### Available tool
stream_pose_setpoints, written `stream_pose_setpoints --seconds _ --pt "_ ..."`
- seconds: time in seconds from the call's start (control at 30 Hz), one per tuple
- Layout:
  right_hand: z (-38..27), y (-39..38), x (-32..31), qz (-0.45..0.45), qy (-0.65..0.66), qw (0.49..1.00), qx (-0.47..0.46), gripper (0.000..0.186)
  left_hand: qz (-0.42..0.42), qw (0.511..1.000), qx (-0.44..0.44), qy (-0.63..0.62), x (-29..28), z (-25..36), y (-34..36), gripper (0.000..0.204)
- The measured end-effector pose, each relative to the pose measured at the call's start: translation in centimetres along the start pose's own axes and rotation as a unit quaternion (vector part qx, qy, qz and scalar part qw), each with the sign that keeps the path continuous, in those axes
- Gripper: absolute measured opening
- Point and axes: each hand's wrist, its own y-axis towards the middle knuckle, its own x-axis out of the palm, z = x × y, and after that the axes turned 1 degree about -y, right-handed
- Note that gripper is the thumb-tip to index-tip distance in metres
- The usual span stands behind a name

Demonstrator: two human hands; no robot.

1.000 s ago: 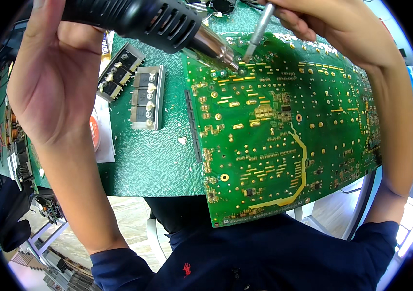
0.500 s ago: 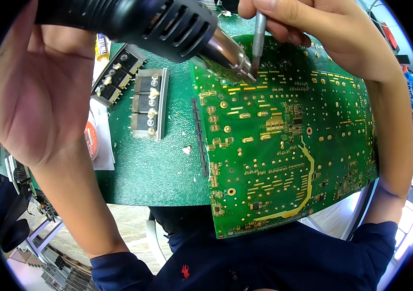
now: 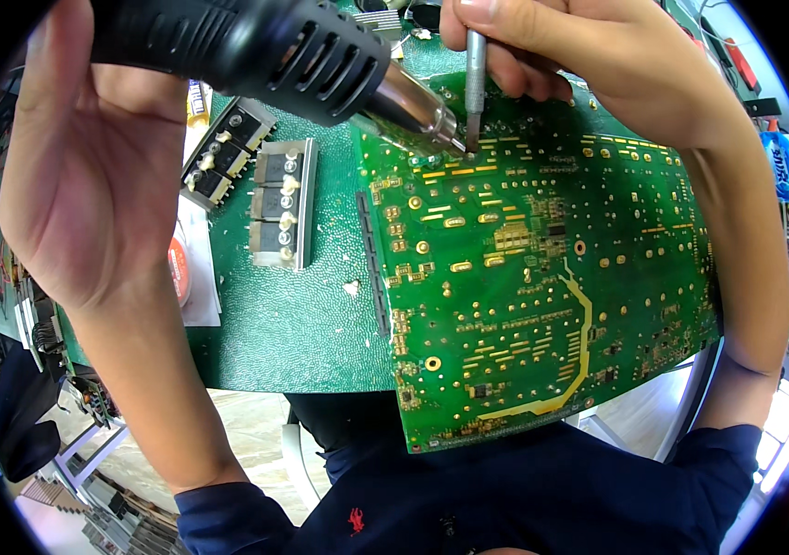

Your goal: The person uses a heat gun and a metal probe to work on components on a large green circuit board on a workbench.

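Green table (image 3: pixel 297 338) beneath the circuit board (image 3: pixel 528 301); board's near edge overhangs. Above board's far-left part: left hand (image 3: pixel 89 208) grasps hot-air gun (image 3: pixel 325 60), right hand (image 3: pixel 556 42) pinches metal-handled tool (image 3: pixel 476 79). Nozzle and tip angled together, presumably to reach one spot.

component blocks (image 3: pixel 268 203) on the table (image 3: pixel 292 333), left of the circuit board (image 3: pixel 524 287)

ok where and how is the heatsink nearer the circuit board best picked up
Probably pinched by the bare metal right edge of that heatsink, coming from the right, the side facing the circuit board. Its black components sit along the left, and the second heatsink lies close at its upper left.
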Motion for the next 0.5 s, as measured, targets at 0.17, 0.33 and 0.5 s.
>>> stream_pose_setpoints --seconds 0.17,0.33,0.5 --pt "0.1 0.2 0.1 0.008 -0.009 1.000 0.013 0.039 0.004 1.000 0.013 -0.015 0.4 -0.2 -0.2 0.065" --pt "-0.1 -0.4 0.7 0.057 -0.039 0.998 -0.006 0.036 0.031 0.999 0.021 0.034 1.1 -0.5 -0.3 0.067" --pt "-1.9 -1.6 -0.3 0.177 -0.040 0.981 -0.066 0.028 0.028 0.999 0.036 0.024 1.0 -0.4 -0.3 0.067"
